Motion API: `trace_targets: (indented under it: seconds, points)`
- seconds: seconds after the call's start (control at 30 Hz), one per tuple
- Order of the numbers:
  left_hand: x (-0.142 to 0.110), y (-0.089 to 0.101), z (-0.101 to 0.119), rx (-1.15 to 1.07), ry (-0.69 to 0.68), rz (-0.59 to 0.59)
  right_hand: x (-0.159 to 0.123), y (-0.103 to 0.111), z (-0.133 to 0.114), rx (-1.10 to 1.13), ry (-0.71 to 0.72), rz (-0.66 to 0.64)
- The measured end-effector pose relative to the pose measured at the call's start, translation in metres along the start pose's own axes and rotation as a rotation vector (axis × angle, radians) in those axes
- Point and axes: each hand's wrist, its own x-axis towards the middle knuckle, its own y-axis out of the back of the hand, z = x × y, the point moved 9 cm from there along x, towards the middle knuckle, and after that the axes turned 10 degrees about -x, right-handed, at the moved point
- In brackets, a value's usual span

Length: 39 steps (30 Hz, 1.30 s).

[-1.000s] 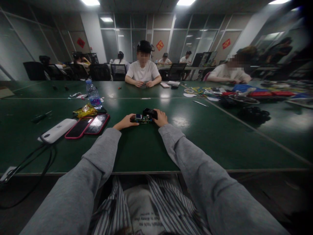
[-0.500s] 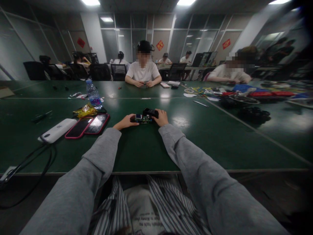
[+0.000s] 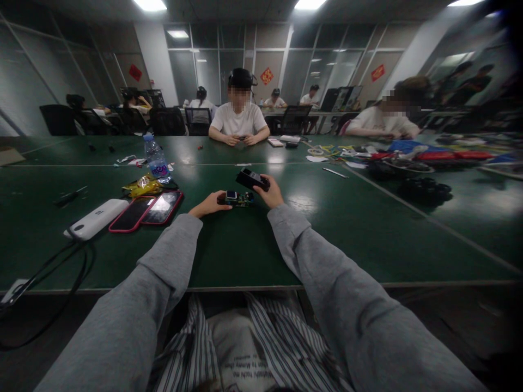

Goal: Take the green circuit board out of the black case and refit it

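Head view: the left hand (image 3: pixel 209 204) pinches the board (image 3: pixel 242 200) by one end, its long axis running rightward toward the right hand (image 3: pixel 272 192), which grips the cover (image 3: pixel 250 178), tilted and pointing left from that hand, just beyond the board.

The wearer's shirt (image 3: pixel 231 332) carries print that appears upside down: one line reads "Watashi", then what looks like "tachi mo", and another holds "to Mimmy chan"; a third, smaller line is too fine to read. On the bottle (image 3: pixel 153 153), the label (image 3: pixel 159 170) shows bold purple letters, perhaps "meg", the full word unclear. The power bank (image 3: pixel 110 209) bears a short dark mark, possibly "10". Characters on the red signs (image 3: pixel 267 76) are too blurred to read.
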Motion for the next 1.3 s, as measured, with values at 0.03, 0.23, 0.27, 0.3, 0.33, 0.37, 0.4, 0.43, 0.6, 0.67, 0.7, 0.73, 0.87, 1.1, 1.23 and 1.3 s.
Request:
trace_targets:
  seconds: [0.03,0.23,0.27,0.3,0.33,0.37,0.4,0.43,0.6,0.67,0.7,0.73,0.87,1.1,1.23,1.3]
  points:
    - [0.0,0.0,-0.001,-0.002,0.004,0.001,0.0,-0.001,-0.005,0.089,0.016,-0.027]
    - [0.0,0.0,0.0,-0.006,0.024,0.016,-0.008,-0.01,-0.039,0.278,0.176,-0.212]
    - [0.0,-0.001,0.0,-0.005,0.026,0.019,-0.009,-0.011,-0.041,0.279,0.186,-0.231]
    - [0.0,-0.001,0.001,-0.004,0.026,0.023,-0.009,-0.012,-0.04,0.276,0.188,-0.25]
    - [0.0,-0.001,0.002,-0.002,0.026,0.026,-0.01,-0.013,-0.039,0.269,0.188,-0.268]
    - [0.0,0.0,0.002,0.001,0.025,0.03,-0.01,-0.014,-0.038,0.257,0.189,-0.285]
    - [0.0,0.0,0.002,0.004,0.026,0.034,-0.011,-0.016,-0.036,0.243,0.193,-0.301]
    - [0.0,0.0,0.002,0.007,0.026,0.039,-0.011,-0.018,-0.035,0.224,0.2,-0.318]
    - [-0.001,0.002,0.003,0.029,0.022,0.053,-0.017,-0.029,-0.031,0.117,0.239,-0.375]
    - [-0.001,0.002,0.006,0.041,0.017,0.059,-0.02,-0.033,-0.03,0.114,0.245,-0.391]
    - [-0.002,0.002,0.007,0.045,0.015,0.062,-0.021,-0.034,-0.03,0.121,0.245,-0.398]
    - [-0.002,0.002,0.009,0.048,0.011,0.065,-0.022,-0.036,-0.03,0.128,0.243,-0.405]
    - [-0.004,0.001,0.017,0.059,-0.002,0.067,-0.024,-0.039,-0.027,0.156,0.235,-0.424]
    - [-0.004,0.002,0.017,0.097,0.001,0.069,-0.025,-0.039,-0.028,0.186,0.241,-0.421]
    - [-0.002,0.003,0.014,0.097,-0.001,0.069,-0.026,-0.038,-0.028,0.195,0.227,-0.408]
    - [-0.002,0.003,0.013,0.089,0.0,0.066,-0.026,-0.038,-0.027,0.218,0.2,-0.397]
